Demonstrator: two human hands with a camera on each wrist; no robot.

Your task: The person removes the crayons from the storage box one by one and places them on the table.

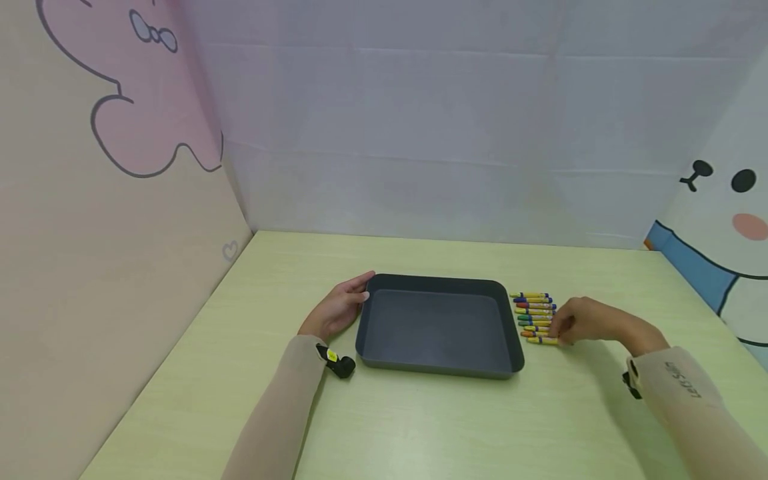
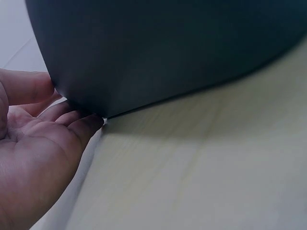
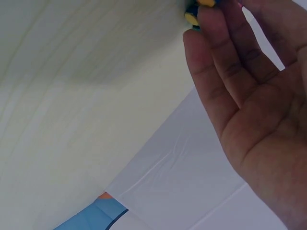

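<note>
A dark grey rectangular baking tray (image 1: 438, 365) lies on the table. My left hand (image 1: 339, 308) grips its left side near the far corner. In the left wrist view, the thumb (image 2: 31, 87) lies against the tray wall (image 2: 158, 52), with the other fingers curled at its lower edge. Just right of the tray, several crayons (image 1: 534, 311) in yellow wrappers form a column, each pointing sideways. At their near end, my right hand (image 1: 579, 321) pinches the nearest crayon (image 1: 540, 341) with bent fingers. Crayon ends (image 3: 192, 17) show beside the fingertips in the right wrist view; the thumb tip is cut off.
The pale wood-look table (image 1: 420, 427) is bordered by a white sheet (image 1: 384, 153) at the back. Printed side panels stand at the left (image 1: 150, 267) and right (image 1: 720, 220), the right one close to the right forearm.
</note>
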